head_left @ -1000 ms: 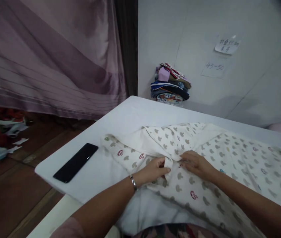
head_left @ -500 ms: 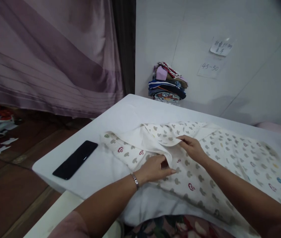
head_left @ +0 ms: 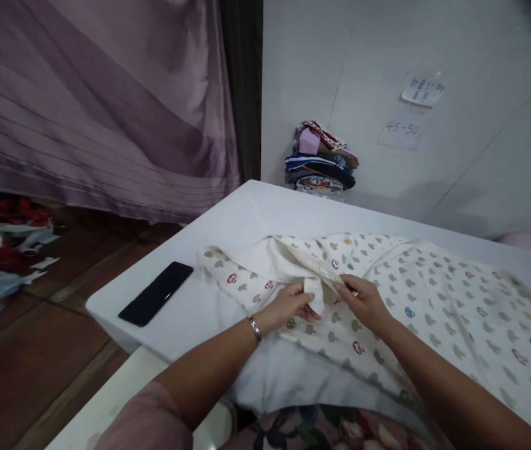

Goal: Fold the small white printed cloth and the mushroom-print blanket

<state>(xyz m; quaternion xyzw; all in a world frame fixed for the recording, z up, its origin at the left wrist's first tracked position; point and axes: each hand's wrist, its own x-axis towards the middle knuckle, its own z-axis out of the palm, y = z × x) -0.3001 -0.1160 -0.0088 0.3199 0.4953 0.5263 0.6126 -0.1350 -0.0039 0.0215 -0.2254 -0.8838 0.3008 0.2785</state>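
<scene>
A white cloth garment (head_left: 434,294) with a print of small grey, red and blue mushrooms lies spread over the table; its exact kind is hard to tell. My left hand (head_left: 291,304) pinches a white folded edge of it between thumb and fingers. Close by on the right, my right hand (head_left: 361,299) grips another edge of the opening, lifted a little. Between the two hands the plain white inner side shows. Part of the fabric under my hands is hidden.
A black phone (head_left: 156,294) lies on the white table (head_left: 227,215) at the left. Behind the table, a stack of folded clothes (head_left: 321,162) stands against the wall, below paper notes (head_left: 401,128). A pinkish curtain (head_left: 106,112) hangs at the left.
My left hand has taken hold of the white edge and raised it. My right hand has come slightly down, and the flap it held now lies folded back. The view has shifted slightly.
</scene>
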